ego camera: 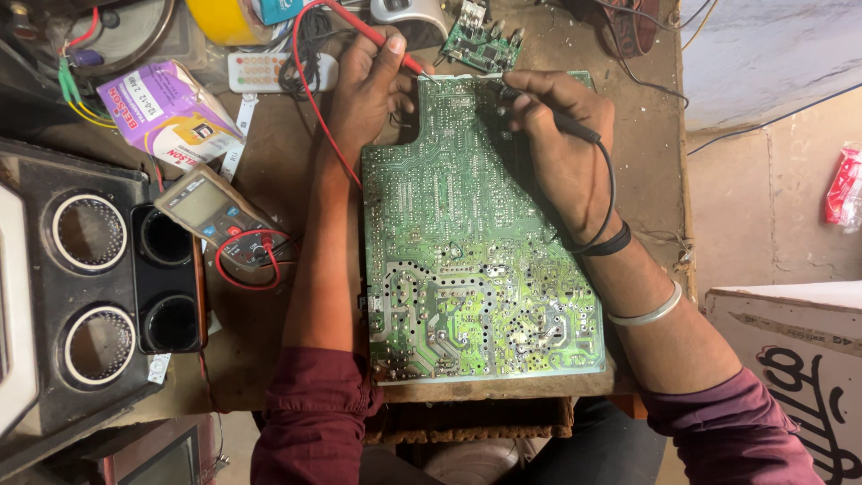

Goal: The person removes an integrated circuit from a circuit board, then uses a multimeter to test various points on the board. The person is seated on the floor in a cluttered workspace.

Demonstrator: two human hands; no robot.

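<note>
A large green circuit board (pixel 467 242) lies solder side up on the wooden workbench (pixel 269 180). My left hand (pixel 364 90) grips a red test probe (pixel 382 38), its tip touching the board's top edge. My right hand (pixel 561 135) holds a black test probe (pixel 575 128) with its tip pressed on the board near the top right. Red and black leads run back to a grey multimeter (pixel 215 220) lying left of the board.
A black speaker box (pixel 90 287) with round ports fills the left side. A purple and white carton (pixel 166 108), a white remote (pixel 269 70), a small green board (pixel 485 40) and yellow tape (pixel 224 18) sit at the back. A cardboard box (pixel 799 359) stands at right.
</note>
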